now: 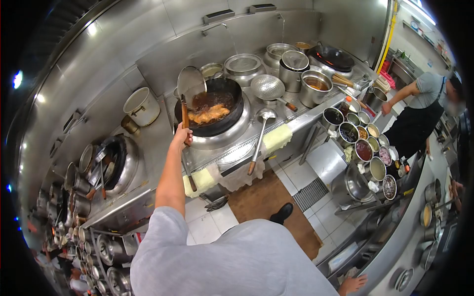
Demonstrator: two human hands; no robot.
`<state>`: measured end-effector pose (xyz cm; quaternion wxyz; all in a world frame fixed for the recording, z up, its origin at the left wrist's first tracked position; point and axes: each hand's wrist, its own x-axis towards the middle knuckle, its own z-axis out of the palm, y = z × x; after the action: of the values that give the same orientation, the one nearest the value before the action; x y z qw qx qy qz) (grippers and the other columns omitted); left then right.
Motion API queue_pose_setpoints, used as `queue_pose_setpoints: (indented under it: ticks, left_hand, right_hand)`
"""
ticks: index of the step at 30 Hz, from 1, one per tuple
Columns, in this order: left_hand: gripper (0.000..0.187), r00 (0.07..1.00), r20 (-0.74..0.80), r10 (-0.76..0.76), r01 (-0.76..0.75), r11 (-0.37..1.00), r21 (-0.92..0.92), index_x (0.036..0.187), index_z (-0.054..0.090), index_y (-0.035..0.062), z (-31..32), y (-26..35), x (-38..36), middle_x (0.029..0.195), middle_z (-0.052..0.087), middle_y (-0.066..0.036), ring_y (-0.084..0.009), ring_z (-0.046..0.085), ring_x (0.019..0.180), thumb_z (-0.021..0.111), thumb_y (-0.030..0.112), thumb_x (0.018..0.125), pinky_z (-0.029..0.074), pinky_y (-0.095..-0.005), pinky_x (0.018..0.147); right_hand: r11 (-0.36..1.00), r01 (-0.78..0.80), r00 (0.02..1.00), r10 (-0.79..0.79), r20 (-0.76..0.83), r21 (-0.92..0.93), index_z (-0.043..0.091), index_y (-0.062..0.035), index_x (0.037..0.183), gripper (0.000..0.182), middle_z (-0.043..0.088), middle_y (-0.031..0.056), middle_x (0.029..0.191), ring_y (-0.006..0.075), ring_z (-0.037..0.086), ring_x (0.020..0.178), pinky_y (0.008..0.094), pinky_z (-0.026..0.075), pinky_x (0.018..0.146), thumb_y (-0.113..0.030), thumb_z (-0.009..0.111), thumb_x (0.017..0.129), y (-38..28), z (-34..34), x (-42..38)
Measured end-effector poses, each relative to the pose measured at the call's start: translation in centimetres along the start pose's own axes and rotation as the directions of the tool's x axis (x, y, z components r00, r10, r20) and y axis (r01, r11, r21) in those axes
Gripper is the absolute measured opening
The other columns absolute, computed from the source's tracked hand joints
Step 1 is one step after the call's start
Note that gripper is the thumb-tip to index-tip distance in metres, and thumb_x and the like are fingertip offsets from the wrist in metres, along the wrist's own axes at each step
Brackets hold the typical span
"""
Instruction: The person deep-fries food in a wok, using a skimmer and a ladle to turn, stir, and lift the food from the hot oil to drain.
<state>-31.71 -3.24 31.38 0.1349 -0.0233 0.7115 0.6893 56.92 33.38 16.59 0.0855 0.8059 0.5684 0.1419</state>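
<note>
My left hand (183, 135) is closed around the wooden handle of a round strainer (191, 81), which is tilted up over the left rim of a black wok (231, 89). Golden-brown food (209, 114) lies in dark bubbling oil (207, 100) inside the wok; its kind is not plain. Below my left hand, another tool's handle (188, 173) leans at the stove's front edge. My right hand (352, 284) rests with fingers spread at the metal counter's edge behind me, at the lower right. It holds nothing that I can see.
A ladle (264, 122) and a perforated skimmer (268, 87) lie right of the wok. Metal pots (316, 88) stand along the stove. Several sauce containers (364, 149) fill a rack at right, where a co-worker (419, 108) stands. A second wok (114, 165) sits at left.
</note>
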Motion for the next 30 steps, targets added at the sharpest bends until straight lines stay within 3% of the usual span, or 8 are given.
queue_pose_setpoints:
  ticks: [5,13,15,16,18,22,24,30]
  left_hand:
    - [0.056,0.95,0.263,-0.169,0.251,0.914,-0.318,0.13,0.03,0.0146,-0.5,0.6,0.4,0.08,0.051,-0.012,-0.0151,0.048,0.058,0.045,-0.005,0.08,0.044,-0.0254,0.045]
    - [0.057,0.885,0.434,-0.169,0.268,0.947,-0.178,0.132,0.03,0.0124,-3.5,2.9,-4.8,0.087,0.051,-0.013,-0.014,0.048,0.058,0.046,-0.003,0.079,0.043,-0.0236,0.043]
    - [0.064,0.893,0.431,-0.13,0.152,0.988,-0.019,0.135,0.025,0.0133,-3.5,4.5,-7.6,0.088,0.051,-0.012,-0.0122,0.046,0.054,0.046,-0.002,0.077,0.042,-0.0218,0.04]
    - [0.07,0.9,0.414,-0.133,0.122,0.991,0.054,0.139,0.022,0.0152,-3.9,4.6,-8.0,0.09,0.05,-0.01,-0.0119,0.046,0.054,0.047,-0.002,0.076,0.041,-0.0217,0.04]
    - [0.072,0.911,0.397,-0.111,0.059,0.988,0.142,0.14,0.022,0.015,-4.5,5.2,-9.6,0.089,0.05,-0.01,-0.0119,0.045,0.055,0.047,-0.002,0.075,0.041,-0.0221,0.04]
    - [0.076,0.929,0.365,-0.053,-0.066,0.95,0.305,0.141,0.023,0.0149,-5.7,7.2,-13.0,0.087,0.049,-0.008,-0.0102,0.044,0.055,0.049,-0.003,0.072,0.039,-0.022,0.04]
    - [0.075,0.936,0.352,-0.022,-0.109,0.93,0.35,0.141,0.026,0.0149,-6.7,8.2,-13.9,0.087,0.048,-0.006,-0.009,0.044,0.055,0.049,-0.004,0.071,0.039,-0.0216,0.04]
    - [0.074,0.97,0.232,0.065,-0.15,0.917,0.37,0.141,0.027,0.0151,-7.6,9.0,-15.1,0.087,0.049,-0.005,-0.0089,0.045,0.054,0.048,-0.003,0.072,0.038,-0.0213,0.039]
  right_hand:
    - [1.0,0.001,1.0,0.0,-0.012,0.008,0.016,-0.0143,0.144,0.089,0.025,0.0114,0.145,0.0295,0.031,0.13,0.0467,0.04,0.093,-0.026,0.071,0.075,0.3,1.0,0.5]
    - [0.999,-0.013,1.0,0.013,0.012,-0.035,0.017,-0.0157,0.144,0.088,0.025,0.0108,0.145,0.0292,0.031,0.13,0.0463,0.038,0.095,-0.029,0.071,0.074,0.2,2.1,1.0]
    - [0.986,0.16,0.866,-0.163,-0.472,-0.048,0.051,-0.0096,0.122,0.092,0.05,0.0198,0.122,0.0377,0.051,0.107,0.0549,0.041,0.083,-0.081,0.041,0.066,1.4,4.4,1.6]
    - [0.985,0.166,0.866,-0.17,-0.47,-0.052,0.051,-0.0096,0.122,0.092,0.05,0.0198,0.122,0.0377,0.051,0.107,0.0549,0.041,0.083,-0.081,0.041,0.066,1.2,4.7,1.8]
    - [0.999,-0.021,0.999,0.02,-0.028,-0.046,0.018,-0.0166,0.144,0.088,0.027,0.0101,0.144,0.0289,0.032,0.129,0.046,0.039,0.095,-0.029,0.071,0.074,0.0,2.3,0.9]
    - [0.999,-0.004,1.0,0.003,-0.012,-0.046,0.019,-0.0177,0.144,0.087,0.028,0.009,0.144,0.0285,0.032,0.129,0.0452,0.039,0.095,-0.029,0.071,0.075,0.1,0.3,0.1]
    - [0.976,0.18,0.847,-0.217,-0.486,-0.123,0.057,-0.0095,0.114,0.086,0.056,0.0176,0.113,0.0369,0.054,0.098,0.0535,0.043,0.079,-0.08,0.042,0.067,0.6,0.2,-0.3]
    - [0.977,0.209,0.83,-0.201,-0.521,-0.044,0.059,-0.0092,0.108,0.082,0.058,0.0155,0.104,0.0355,0.056,0.092,0.0504,0.044,0.076,-0.079,0.043,0.068,0.8,1.6,0.6]
